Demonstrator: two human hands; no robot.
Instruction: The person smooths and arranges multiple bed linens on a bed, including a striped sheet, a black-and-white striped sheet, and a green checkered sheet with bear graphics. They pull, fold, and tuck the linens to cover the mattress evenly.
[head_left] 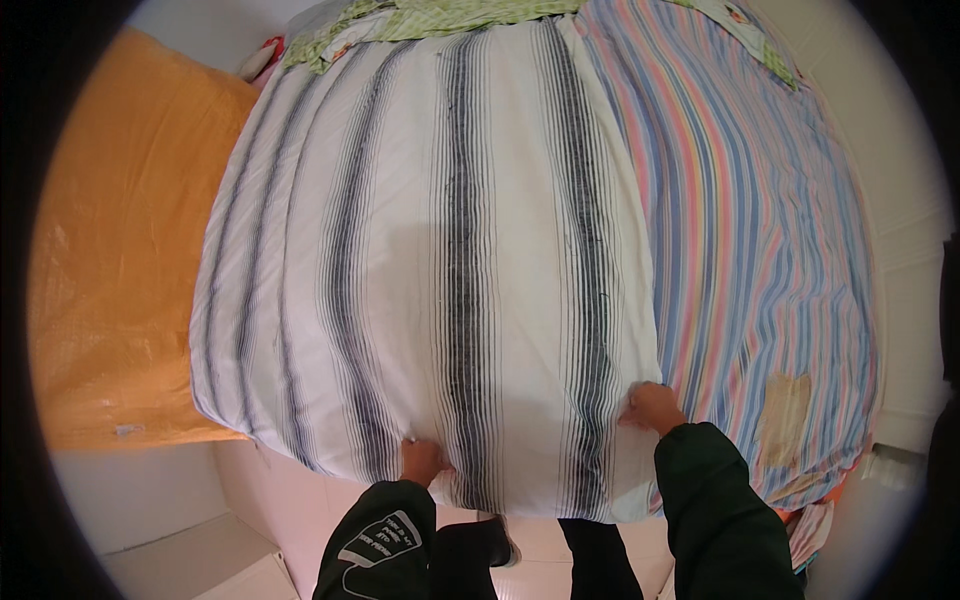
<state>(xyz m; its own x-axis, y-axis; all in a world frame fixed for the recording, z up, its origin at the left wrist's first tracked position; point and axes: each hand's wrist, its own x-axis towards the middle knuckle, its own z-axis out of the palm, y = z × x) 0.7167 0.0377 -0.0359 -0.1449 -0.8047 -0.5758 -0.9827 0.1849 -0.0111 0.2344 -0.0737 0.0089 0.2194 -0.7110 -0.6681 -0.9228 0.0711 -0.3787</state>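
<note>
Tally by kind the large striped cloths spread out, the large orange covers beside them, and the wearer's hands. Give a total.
White cloth with dark stripes: 1
Multicoloured striped cloth: 1
Orange cover: 1
Hands (left hand, right hand): 2
Total: 5

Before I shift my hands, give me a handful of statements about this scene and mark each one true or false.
1. The right hand is near the right edge of the white cover with dark stripes. True.
2. The multicoloured striped cloth lies to the left of the white cover. False: it lies to the right.
3. An orange sheet is on the left of the picture. True.
4. The left hand is up by the far edge of the white cover. False: it is at the near part.
5. A green checked cloth lies along the far end. True.
</note>
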